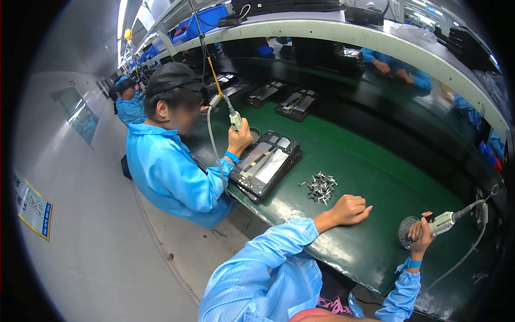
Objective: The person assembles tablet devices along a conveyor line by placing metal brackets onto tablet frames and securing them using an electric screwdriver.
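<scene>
My left hand (350, 210) rests on the green table top (370, 161), its fingers curled into a loose fist; nothing shows in it. Just beyond it lies a pile of small dark and silver pieces, possibly screws (322, 188). Over at the right, my right hand (421, 236) is wrapped round a pale electric screwdriver (443, 222), which lies tilted with its cable end pointing up and right. Right beside those fingers sits a round dish (406, 232) of tiny metal parts. The screwdriver's tip is hidden by my hand.
A co-worker (177, 155) on the left holds another electric screwdriver (235, 119) over stacked black device housings (265, 163). More housings (296, 103) lie farther back. A white-edged shelf (322, 32) spans above. The screwdriver's cable (465, 252) loops down at the right.
</scene>
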Demonstrator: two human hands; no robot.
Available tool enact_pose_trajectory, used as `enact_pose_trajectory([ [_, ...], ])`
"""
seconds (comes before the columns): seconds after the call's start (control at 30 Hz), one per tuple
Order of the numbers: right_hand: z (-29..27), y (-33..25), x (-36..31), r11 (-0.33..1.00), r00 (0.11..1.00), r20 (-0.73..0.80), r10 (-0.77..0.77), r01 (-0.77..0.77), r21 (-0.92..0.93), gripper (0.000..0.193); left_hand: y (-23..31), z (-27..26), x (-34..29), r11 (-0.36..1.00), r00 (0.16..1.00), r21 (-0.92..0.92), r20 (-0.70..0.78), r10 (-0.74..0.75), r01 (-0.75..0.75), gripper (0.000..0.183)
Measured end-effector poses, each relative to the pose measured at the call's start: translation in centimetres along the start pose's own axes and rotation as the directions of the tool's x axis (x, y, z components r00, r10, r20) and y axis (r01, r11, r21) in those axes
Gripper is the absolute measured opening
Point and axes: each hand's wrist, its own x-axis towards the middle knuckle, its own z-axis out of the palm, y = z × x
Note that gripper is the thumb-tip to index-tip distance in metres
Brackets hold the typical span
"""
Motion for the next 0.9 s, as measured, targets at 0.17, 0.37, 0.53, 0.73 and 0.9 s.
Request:
enact_pose_trajectory([
  [0.17, -0.38, 0.1, -0.07, 1.0, 1.0, -0.011, -0.008, 0.008, 0.002, 0.021, 0.08, -0.1, 0.14, 1.0, 1.0, -0.001, 0.008, -0.014, 0.014, 0.032],
  [0.37, -0.27, 0.08, -0.11, 1.0, 1.0, -0.004, -0.015, 0.015, 0.001, 0.022, 0.23, -0.17, 0.18, 0.999, 0.999, -0.008, 0.016, -0.043, 0.043, 0.035],
  [0.53, -0.54, 0.46, 0.02, 1.0, 1.0, -0.004, -0.008, 0.008, 0.013, 0.022, 0.09, -0.07, 0.22, 0.999, 0.999, -0.029, 0.025, -0.02, 0.021, 0.036],
  [0.73, -0.8, 0.53, -0.13, 1.0, 1.0, 0.009, -0.014, 0.014, -0.008, 0.024, 0.11, 0.53, 0.18, 0.987, 0.983, -0.108, 0.127, 0.134, -0.121, 0.04],
  [0.9, -0.6, 0.19, -0.41, 0.999, 0.999, 0.043, -0.004, 0.002, 0.05, 0.026, 0.0, 0.76, -0.08, 0.976, 0.964, -0.154, 0.195, 0.184, -0.155, 0.042],
])
